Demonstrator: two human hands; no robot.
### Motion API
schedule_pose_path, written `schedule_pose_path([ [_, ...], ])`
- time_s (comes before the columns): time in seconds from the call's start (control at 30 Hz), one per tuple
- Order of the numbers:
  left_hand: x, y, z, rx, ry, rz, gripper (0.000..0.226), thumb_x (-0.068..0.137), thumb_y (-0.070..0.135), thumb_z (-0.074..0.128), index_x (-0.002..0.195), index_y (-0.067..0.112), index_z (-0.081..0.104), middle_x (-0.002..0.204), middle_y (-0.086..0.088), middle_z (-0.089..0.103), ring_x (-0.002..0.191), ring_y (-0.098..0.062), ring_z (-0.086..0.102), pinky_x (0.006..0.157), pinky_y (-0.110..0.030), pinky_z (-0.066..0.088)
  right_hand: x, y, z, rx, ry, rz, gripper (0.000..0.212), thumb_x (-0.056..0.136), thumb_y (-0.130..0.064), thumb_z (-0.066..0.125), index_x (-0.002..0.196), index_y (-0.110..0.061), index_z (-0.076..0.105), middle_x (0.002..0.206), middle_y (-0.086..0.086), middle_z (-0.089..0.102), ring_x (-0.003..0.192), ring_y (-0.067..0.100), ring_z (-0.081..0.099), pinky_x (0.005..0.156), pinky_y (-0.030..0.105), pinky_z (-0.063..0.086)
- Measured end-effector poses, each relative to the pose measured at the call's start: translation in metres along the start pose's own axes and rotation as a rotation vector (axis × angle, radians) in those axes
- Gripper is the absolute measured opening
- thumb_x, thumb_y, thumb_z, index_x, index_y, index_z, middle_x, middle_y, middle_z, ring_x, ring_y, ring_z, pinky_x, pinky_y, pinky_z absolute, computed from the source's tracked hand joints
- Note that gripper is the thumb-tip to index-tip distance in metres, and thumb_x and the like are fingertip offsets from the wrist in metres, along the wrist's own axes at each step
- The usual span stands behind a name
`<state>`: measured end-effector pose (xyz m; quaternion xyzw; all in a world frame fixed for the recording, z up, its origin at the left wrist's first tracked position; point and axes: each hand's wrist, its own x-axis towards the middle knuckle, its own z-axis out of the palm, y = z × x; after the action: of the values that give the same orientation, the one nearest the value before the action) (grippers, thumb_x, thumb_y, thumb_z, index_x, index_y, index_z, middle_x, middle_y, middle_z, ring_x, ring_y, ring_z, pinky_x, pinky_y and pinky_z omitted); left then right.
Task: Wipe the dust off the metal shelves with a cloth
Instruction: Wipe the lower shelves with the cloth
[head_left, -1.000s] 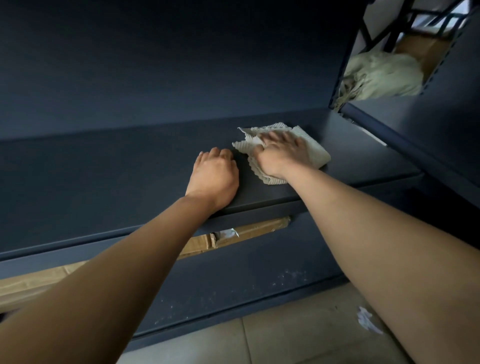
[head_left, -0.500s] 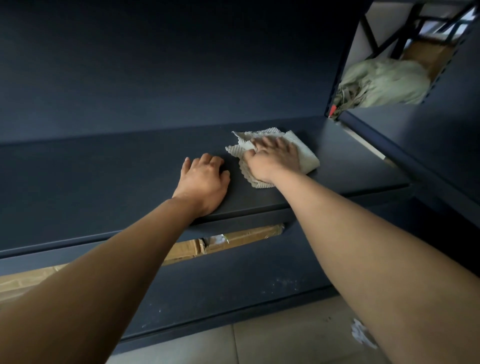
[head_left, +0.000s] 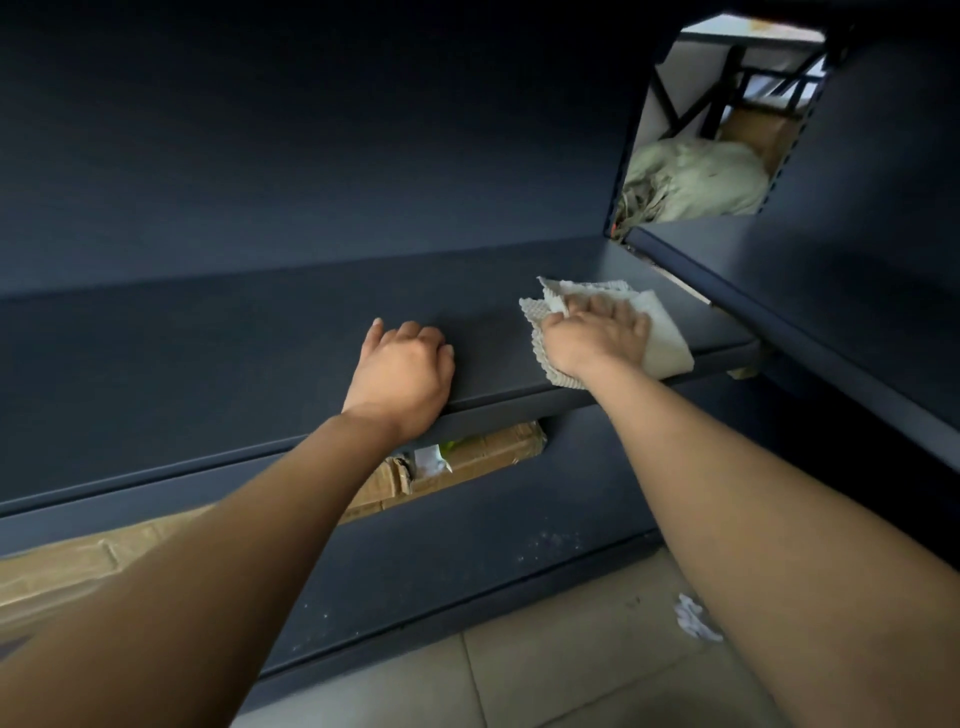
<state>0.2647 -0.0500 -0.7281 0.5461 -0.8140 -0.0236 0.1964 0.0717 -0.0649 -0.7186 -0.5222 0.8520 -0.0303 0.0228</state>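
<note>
A dark blue metal shelf (head_left: 208, 374) runs across the middle of the view. My right hand (head_left: 597, 338) presses flat on a pale, crumpled cloth (head_left: 667, 338) lying near the shelf's right end, close to its front edge. My left hand (head_left: 402, 369) rests on the shelf's front edge, a hand's width left of the cloth, with its fingers curled under and nothing in them. Part of the cloth is hidden under my right palm.
A lower shelf (head_left: 467, 540) below holds cardboard boxes (head_left: 483, 457). A second dark shelf unit (head_left: 831, 332) juts in at the right. Behind it lie a pale green sack (head_left: 696, 182) and another box. A crumpled white scrap (head_left: 693, 618) lies on the tiled floor.
My right hand has slid the cloth to the right along the shelf, toward its end and front edge. My left hand has curled its fingers and stayed on the front edge.
</note>
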Motion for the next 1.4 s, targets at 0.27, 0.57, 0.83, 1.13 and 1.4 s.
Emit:
schedule_pose_path([
  [0.27, -0.057, -0.080, -0.040, 0.009, 0.025, -0.032, 0.033, 0.097, 0.024, 0.032, 0.114, 0.010, 0.057, 0.115, -0.013, 0.058, 0.113, -0.030, 0.050, 0.115, -0.037, 0.009, -0.075, -0.105, 0.008, 0.012, -0.034, -0.208, 0.057, 0.098, -0.043, 0.015, 0.152, -0.025, 0.013, 0.161, 0.004, 0.006, 0.148, 0.028, 0.001, 0.117, 0.049, 0.000],
  [0.57, -0.139, -0.222, -0.104, 0.030, 0.133, -0.224, 0.032, 0.097, 0.021, 0.034, 0.111, 0.007, 0.059, 0.111, -0.014, 0.060, 0.109, -0.031, 0.051, 0.114, -0.038, 0.012, -0.155, -0.243, 0.019, 0.006, -0.050, -0.404, 0.056, 0.097, -0.042, 0.013, 0.152, -0.029, 0.012, 0.162, 0.001, 0.004, 0.148, 0.028, 0.000, 0.118, 0.048, 0.002],
  [0.83, -0.197, -0.309, -0.142, 0.027, 0.181, -0.283, 0.030, 0.096, 0.018, 0.035, 0.108, 0.006, 0.060, 0.110, -0.013, 0.061, 0.107, -0.030, 0.053, 0.114, -0.039, 0.016, -0.236, -0.365, 0.029, 0.028, -0.060, -0.573, 0.055, 0.098, -0.042, 0.013, 0.152, -0.030, 0.012, 0.161, 0.000, 0.004, 0.148, 0.028, 0.000, 0.118, 0.048, -0.001],
  [1.13, -0.241, -0.379, -0.186, 0.074, 0.278, -0.316, 0.026, 0.092, 0.011, 0.040, 0.107, 0.003, 0.061, 0.103, -0.014, 0.062, 0.101, -0.032, 0.055, 0.114, -0.040, 0.017, -0.292, -0.453, 0.034, 0.146, -0.041, -0.707, 0.053, 0.100, -0.031, 0.033, 0.150, -0.022, 0.022, 0.155, 0.009, 0.028, 0.143, 0.028, 0.022, 0.118, 0.039, 0.016],
  [1.4, -0.281, -0.437, -0.216, 0.107, 0.307, -0.379, 0.024, 0.093, 0.010, 0.040, 0.101, 0.002, 0.061, 0.099, -0.016, 0.063, 0.099, -0.035, 0.054, 0.112, -0.044, 0.022, -0.313, -0.495, 0.030, 0.574, -0.045, -0.506, 0.045, 0.102, -0.015, 0.030, 0.147, -0.013, 0.030, 0.123, 0.017, 0.059, 0.104, 0.032, 0.061, 0.067, 0.029, 0.042],
])
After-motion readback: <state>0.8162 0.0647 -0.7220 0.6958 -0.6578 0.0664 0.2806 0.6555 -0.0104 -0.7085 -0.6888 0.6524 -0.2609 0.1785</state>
